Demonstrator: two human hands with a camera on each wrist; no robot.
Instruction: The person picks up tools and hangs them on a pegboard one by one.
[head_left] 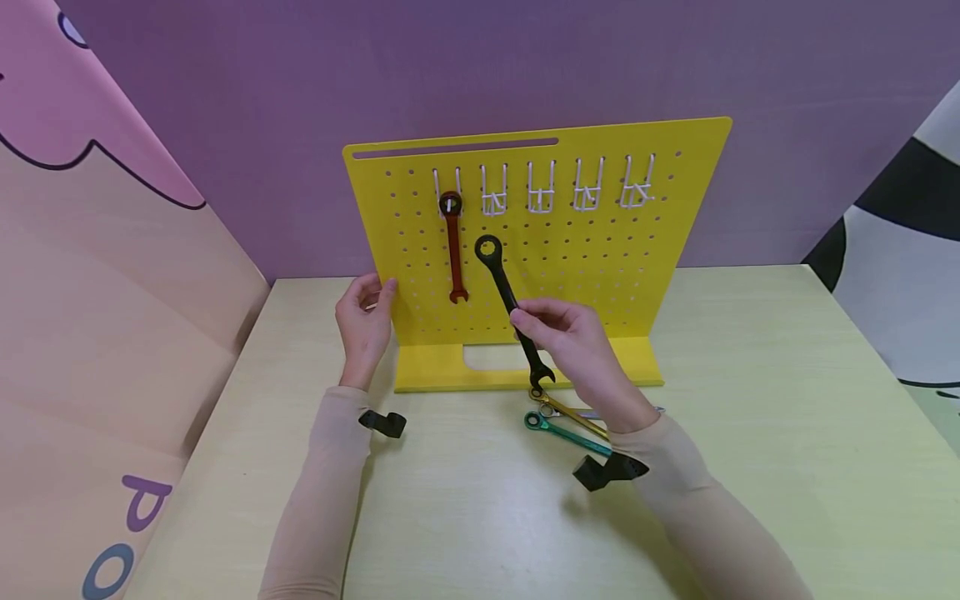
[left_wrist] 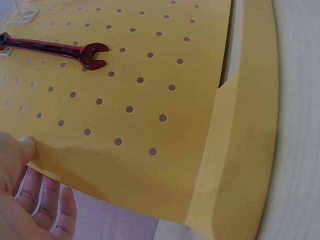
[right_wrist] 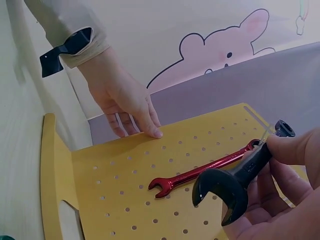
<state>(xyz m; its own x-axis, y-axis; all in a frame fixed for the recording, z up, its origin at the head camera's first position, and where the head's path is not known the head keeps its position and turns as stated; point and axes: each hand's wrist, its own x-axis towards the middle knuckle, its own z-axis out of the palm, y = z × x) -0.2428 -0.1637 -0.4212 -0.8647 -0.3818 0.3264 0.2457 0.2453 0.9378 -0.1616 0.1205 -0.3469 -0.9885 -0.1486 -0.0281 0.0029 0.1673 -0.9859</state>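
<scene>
In the head view my right hand [head_left: 568, 337] pinches a black combination wrench [head_left: 504, 287] in front of the yellow pegboard [head_left: 570, 283], ring end up. The wrench's open end looms close in the right wrist view, where fingers [right_wrist: 285, 180] wrap its shank. My left hand [head_left: 365, 325] holds the pegboard's left edge; the left wrist view has the thumb on the front face and the other fingers [left_wrist: 47, 197] behind the edge. A red wrench [head_left: 454, 258] hangs by its ring end from the leftmost white hook.
Several more white wire hooks [head_left: 540, 198] line the board's upper part, with no tools on them. Below the right hand, a gold wrench [head_left: 573, 413], a green wrench [head_left: 570, 434] and a silver wrench [head_left: 549, 410] lie on the pale table [head_left: 450, 500]. A purple wall [head_left: 480, 67] stands behind.
</scene>
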